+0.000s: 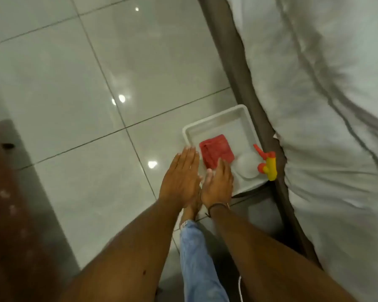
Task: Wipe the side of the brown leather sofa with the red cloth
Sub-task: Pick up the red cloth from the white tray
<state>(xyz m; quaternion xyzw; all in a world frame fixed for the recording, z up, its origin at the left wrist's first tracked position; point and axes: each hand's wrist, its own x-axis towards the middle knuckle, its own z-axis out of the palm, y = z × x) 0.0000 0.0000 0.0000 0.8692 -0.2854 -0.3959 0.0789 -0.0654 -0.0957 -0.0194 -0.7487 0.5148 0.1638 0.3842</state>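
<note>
Head view: red cloth (217,150) lies folded flat in a white tray (244,118) on the tiled floor (74,83), at the tray's near-left part, beside a white spray bottle (248,166) with a red-yellow trigger. Left hand (180,178) and right hand (218,182) hover flat and open over the tray's near edge, holding nothing. Judgement: cloth is light, soft, limp; pinch the folded edge nearest the right fingertips.
</note>
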